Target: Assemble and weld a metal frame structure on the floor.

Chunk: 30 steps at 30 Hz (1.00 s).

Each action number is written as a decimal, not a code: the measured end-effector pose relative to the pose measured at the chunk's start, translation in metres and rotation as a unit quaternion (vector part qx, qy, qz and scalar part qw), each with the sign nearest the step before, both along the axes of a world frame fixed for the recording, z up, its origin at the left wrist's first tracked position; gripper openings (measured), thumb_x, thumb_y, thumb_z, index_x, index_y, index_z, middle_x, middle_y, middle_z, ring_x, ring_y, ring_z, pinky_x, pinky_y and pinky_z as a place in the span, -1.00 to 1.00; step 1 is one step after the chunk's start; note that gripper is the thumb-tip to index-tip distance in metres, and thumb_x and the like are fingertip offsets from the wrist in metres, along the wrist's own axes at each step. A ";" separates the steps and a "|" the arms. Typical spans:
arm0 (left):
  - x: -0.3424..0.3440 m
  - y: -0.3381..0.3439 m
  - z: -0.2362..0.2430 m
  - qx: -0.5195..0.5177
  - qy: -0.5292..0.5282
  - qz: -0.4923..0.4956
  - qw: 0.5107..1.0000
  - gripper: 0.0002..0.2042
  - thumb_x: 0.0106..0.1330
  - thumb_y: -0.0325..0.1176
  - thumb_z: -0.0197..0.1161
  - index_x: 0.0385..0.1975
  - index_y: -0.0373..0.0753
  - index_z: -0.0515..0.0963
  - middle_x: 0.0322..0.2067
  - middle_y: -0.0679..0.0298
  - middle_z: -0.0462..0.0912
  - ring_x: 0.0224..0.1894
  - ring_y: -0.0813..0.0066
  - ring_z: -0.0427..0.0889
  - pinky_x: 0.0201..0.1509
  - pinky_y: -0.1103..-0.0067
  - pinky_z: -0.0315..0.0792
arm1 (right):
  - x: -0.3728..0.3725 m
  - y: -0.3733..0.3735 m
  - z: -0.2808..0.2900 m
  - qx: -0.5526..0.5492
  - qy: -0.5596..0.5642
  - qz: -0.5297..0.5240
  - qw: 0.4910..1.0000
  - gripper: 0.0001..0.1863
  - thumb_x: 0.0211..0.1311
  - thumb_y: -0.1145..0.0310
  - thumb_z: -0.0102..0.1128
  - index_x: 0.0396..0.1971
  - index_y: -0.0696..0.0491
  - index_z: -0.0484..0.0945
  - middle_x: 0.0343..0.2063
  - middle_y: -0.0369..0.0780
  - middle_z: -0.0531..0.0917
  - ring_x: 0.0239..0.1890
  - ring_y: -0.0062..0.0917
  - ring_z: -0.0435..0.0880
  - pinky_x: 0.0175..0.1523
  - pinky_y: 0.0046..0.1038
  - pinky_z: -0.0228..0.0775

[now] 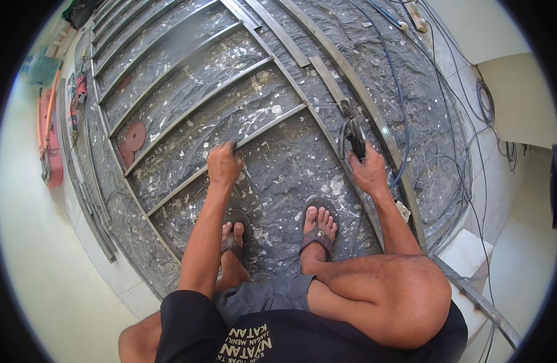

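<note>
Seen from above, a person works over a wrinkled, dark grey sheet [272,175] speckled with pale splatters. On it lies a ladder-like metal frame [296,89], made of slim, straight-edged, dull silver bars with many rungs; it stretches from beside the sandalled feet [319,233] to the far left. The left hand [224,164] has its fingers closed over the nearest rung [272,129], near its middle. The right hand [369,168], at the frame's right side, grasps a black clamp-like holder [355,134], fingers wrapped around its handle. A thin rod [326,104] juts left from the holder's tip, close to where that rung meets the side bar. Two flat, round, reddish discs [135,135] lie within the frame's left side. Farther left is a long red case [53,145], its contents hidden, with orange handles [48,121] across it.
</note>
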State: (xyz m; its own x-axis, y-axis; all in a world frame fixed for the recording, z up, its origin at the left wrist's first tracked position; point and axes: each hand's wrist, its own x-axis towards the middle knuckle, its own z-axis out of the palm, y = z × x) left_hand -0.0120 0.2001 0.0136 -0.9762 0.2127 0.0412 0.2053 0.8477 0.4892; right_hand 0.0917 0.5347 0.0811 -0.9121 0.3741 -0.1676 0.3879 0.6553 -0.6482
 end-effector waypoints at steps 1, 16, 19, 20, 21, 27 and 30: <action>0.001 0.000 0.000 -0.006 -0.002 0.001 1.000 -0.80 0.09 -0.45 0.30 -0.26 -0.27 0.64 -0.30 0.05 0.68 -0.21 0.04 0.63 -0.07 0.28 0.49 | -0.002 -0.002 -0.002 -0.002 0.005 0.007 1.000 -0.74 0.19 0.32 0.22 -0.27 0.20 0.47 -0.57 0.03 0.61 -0.50 -0.12 0.67 -0.38 -0.24 0.42; 0.001 -0.001 0.002 -0.005 0.017 -0.002 1.000 -0.77 0.05 -0.46 0.34 -0.25 -0.29 0.65 -0.36 0.00 0.68 -0.27 0.02 0.65 -0.14 0.29 0.51 | -0.015 -0.010 -0.008 -0.040 -0.051 0.012 0.998 -0.71 0.19 0.28 0.22 -0.28 0.22 0.49 -0.50 0.07 0.62 -0.40 -0.07 0.65 -0.28 -0.22 0.43; 0.001 0.000 0.003 -0.002 0.019 -0.001 1.000 -0.77 0.06 -0.46 0.34 -0.25 -0.28 0.65 -0.35 0.00 0.68 -0.27 0.02 0.66 -0.14 0.29 0.51 | -0.014 -0.008 -0.014 -0.032 -0.011 0.017 0.999 -0.71 0.18 0.30 0.22 -0.26 0.22 0.49 -0.50 0.07 0.62 -0.39 -0.06 0.66 -0.28 -0.21 0.43; 0.000 0.000 0.003 -0.001 0.020 0.000 1.000 -0.78 0.06 -0.46 0.34 -0.25 -0.28 0.65 -0.35 0.00 0.68 -0.28 0.02 0.66 -0.15 0.29 0.51 | -0.013 -0.007 -0.017 -0.032 -0.011 0.017 0.999 -0.71 0.18 0.30 0.22 -0.26 0.22 0.49 -0.50 0.07 0.62 -0.39 -0.06 0.66 -0.28 -0.21 0.43; 0.000 0.000 0.003 -0.001 0.021 0.000 1.000 -0.78 0.06 -0.46 0.34 -0.25 -0.28 0.65 -0.35 0.00 0.68 -0.28 0.02 0.66 -0.15 0.29 0.51 | -0.011 -0.005 -0.019 -0.043 0.018 0.028 0.999 -0.72 0.19 0.31 0.21 -0.25 0.23 0.49 -0.50 0.08 0.62 -0.40 -0.05 0.66 -0.30 -0.21 0.43; 0.001 -0.001 0.001 0.000 0.006 0.000 1.000 -0.81 0.08 -0.45 0.30 -0.28 -0.27 0.64 -0.33 0.05 0.67 -0.24 0.02 0.62 -0.11 0.26 0.49 | -0.009 -0.006 -0.024 -0.012 -0.018 0.028 0.999 -0.73 0.19 0.34 0.22 -0.23 0.21 0.47 -0.50 0.08 0.62 -0.43 -0.02 0.66 -0.33 -0.21 0.45; -0.001 -0.001 0.002 -0.014 0.010 -0.004 1.000 -0.78 0.06 -0.44 0.34 -0.26 -0.27 0.65 -0.34 0.01 0.68 -0.26 0.01 0.66 -0.15 0.29 0.51 | -0.015 -0.003 -0.023 -0.221 -0.096 -0.050 0.969 -0.73 0.19 0.35 0.22 -0.20 0.19 0.44 -0.52 0.08 0.61 -0.45 0.01 0.65 -0.36 -0.18 0.44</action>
State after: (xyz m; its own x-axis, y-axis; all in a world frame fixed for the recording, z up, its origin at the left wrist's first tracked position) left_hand -0.0132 0.1993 0.0151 -0.9733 0.2227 0.0553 0.2228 0.8592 0.4606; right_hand 0.0766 0.5322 0.0584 -0.8114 0.3117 -0.4945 0.5762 0.2839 -0.7665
